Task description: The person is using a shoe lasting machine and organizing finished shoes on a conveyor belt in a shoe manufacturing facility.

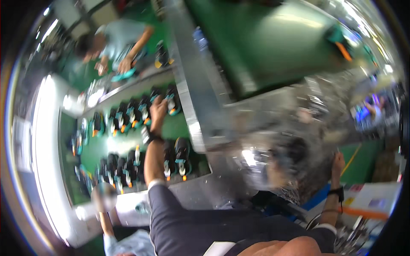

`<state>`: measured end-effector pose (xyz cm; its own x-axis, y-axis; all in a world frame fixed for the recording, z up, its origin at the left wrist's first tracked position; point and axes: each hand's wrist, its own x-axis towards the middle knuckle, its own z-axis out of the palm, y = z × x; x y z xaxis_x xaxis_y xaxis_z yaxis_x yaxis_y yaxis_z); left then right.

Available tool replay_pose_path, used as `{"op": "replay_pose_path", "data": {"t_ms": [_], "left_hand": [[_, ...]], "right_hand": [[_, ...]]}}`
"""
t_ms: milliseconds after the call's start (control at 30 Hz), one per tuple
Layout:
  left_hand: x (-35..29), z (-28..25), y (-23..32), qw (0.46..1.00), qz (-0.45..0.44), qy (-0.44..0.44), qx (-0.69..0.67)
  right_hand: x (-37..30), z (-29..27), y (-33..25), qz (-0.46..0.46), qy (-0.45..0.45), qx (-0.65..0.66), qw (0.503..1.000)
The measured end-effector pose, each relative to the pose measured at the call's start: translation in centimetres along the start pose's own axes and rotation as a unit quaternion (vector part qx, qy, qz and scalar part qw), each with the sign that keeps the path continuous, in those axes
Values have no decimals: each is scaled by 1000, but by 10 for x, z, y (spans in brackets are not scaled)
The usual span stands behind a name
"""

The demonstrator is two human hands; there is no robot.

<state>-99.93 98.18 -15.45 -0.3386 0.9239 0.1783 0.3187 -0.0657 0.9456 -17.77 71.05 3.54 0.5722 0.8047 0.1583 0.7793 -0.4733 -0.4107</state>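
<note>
My left arm, with a dark band at the wrist, stretches out over a green conveyor belt [132,147]. At the far row of black sneakers with teal and orange parts, my left hand [158,112] closes its fingers on a black sneaker [155,92]. Another black sneaker [172,100] stands just right of that hand. Off to the right, my right hand [338,163] is closed beside a heap of clear plastic film [314,145]. Blur hides what its fingers hold, if anything.
A nearer row of sneakers [182,155] stands on the belt. A grey metal rail [200,81] runs along its right side. A co-worker [124,38] handles a teal piece at the upper left; another person's arm [106,219] reaches in at the lower left.
</note>
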Motion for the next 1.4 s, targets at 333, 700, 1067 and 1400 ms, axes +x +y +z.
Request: {"op": "replay_pose_path", "data": {"t_ms": [333, 700, 1067, 1400], "left_hand": [[-50, -41, 516, 965, 242, -86, -51], [-71, 310, 680, 794, 411, -235, 381], [27, 437, 641, 694, 462, -245, 495], [-8, 417, 662, 674, 464, -225, 528]], "right_hand": [[-31, -22, -58, -20, 104, -8, 994], [-44, -41, -60, -114, 157, 146, 970], [-34, -44, -49, -130, 150, 230, 953], [-32, -45, -48, -141, 150, 231, 951]]}}
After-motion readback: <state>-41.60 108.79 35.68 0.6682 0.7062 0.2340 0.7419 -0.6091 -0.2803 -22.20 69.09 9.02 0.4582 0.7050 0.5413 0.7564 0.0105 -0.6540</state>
